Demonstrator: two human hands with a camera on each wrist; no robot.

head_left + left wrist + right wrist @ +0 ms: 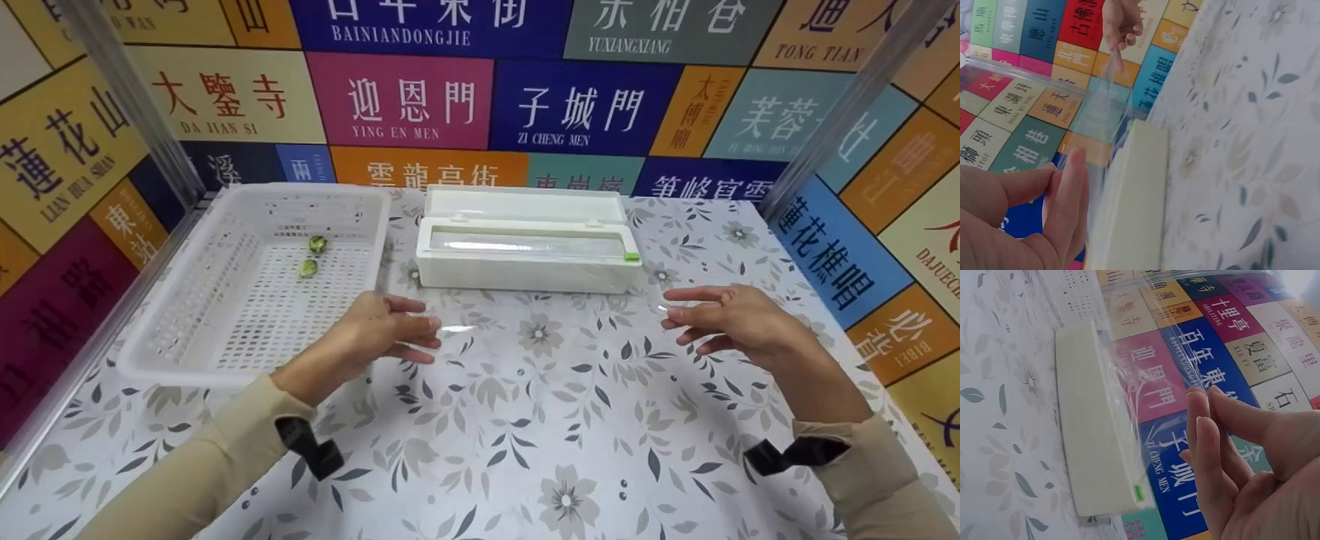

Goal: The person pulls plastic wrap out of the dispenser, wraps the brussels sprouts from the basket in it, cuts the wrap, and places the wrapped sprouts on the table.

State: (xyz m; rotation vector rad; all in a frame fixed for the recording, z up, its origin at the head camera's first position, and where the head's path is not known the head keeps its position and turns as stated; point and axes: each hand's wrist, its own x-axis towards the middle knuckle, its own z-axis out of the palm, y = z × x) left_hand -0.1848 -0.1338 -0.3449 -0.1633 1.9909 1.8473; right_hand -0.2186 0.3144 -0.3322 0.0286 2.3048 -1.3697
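Note:
A sheet of clear cling film (1145,377) spans the space between both hands, in front of a white cling film dispenser (525,276). Thumb and fingers of my left hand (375,330) pinch one edge of the film, near the dispenser's left end. On the other side, my right hand (739,322) pinches the film beyond the dispenser's right end. The dispenser's lid (525,204) stands open, and a clear roll (525,244) shows inside. A green slider (632,256) sits at its right end. Whether the film still joins the roll, I cannot tell.
A white perforated basket (202,375) stands at the left, with two small green round vegetables (318,244) inside, resembling Brussels sprouts. A floral cloth (540,420) covers the table. Printed panels (409,101) form walls around the back and sides.

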